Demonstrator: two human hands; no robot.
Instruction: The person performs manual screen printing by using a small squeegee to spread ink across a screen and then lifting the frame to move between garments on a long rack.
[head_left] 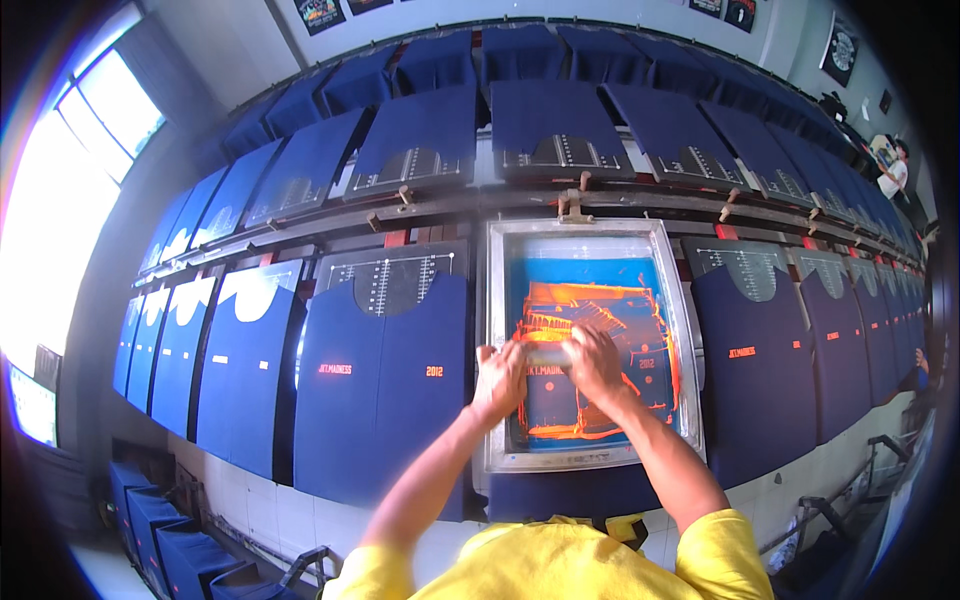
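A metal-framed printing screen (pixel 583 461) lies in front of me over a navy shirt. Inside it, bright orange ink (pixel 570 292) is smeared in streaks across the blue mesh (pixel 600 265), thickest beyond my hands and along the edges. My left hand (pixel 501 380) and my right hand (pixel 596 362) both have their fingers wrapped round a short, pale squeegee (pixel 547 353), one at each end. It sits across the left half of the mesh, over small stencilled lettering. My fingers partly cover the squeegee, and its blade edge is hard to make out.
Navy shirts on boards stand either side, one left (pixel 385 400) and one right (pixel 750 380), with small orange prints. A rail (pixel 460 205) with clamps crosses behind the screen. More shirt-covered boards (pixel 555 115) line the far side. A person (pixel 893 170) stands at far right.
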